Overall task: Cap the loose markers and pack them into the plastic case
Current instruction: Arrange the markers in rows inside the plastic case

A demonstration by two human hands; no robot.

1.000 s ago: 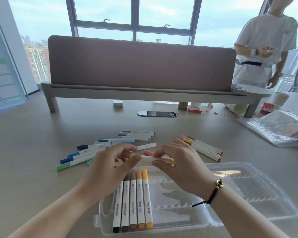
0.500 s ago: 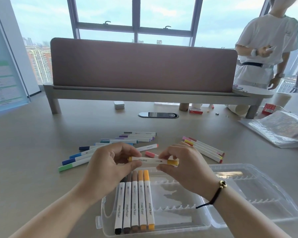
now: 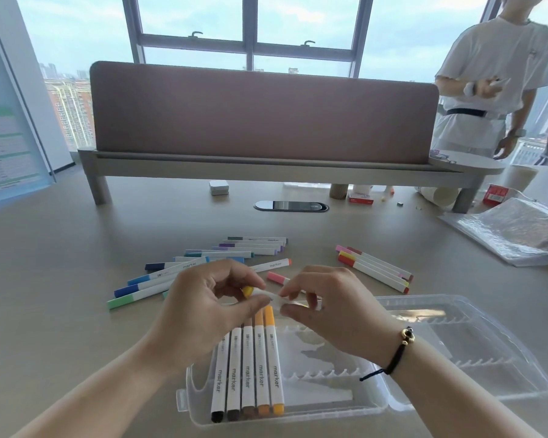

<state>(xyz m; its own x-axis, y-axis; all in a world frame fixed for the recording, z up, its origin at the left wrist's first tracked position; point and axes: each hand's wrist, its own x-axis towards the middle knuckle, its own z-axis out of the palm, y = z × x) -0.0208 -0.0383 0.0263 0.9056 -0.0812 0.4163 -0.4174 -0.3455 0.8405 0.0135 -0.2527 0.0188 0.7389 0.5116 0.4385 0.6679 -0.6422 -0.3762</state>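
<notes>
Both hands are meeting above the near-left end of the open plastic case [image 3: 456,314]. Left hand [image 3: 203,314] and right hand [image 3: 332,314] are each pinching one yellow marker [image 3: 266,295], held level between them; the fingers are hiding most of its barrel. Five packed markers [image 3: 249,365] are lying side by side in the case's left slots, black through orange. Loose blue, green and purple markers [image 3: 203,263] are lying on the table [image 3: 45,279] beyond the left hand, a second red-pink cluster [image 3: 374,268] beyond the right. A desk divider [image 3: 263,112] is standing farther back, a crinkled plastic bag [image 3: 516,230] lying right.
</notes>
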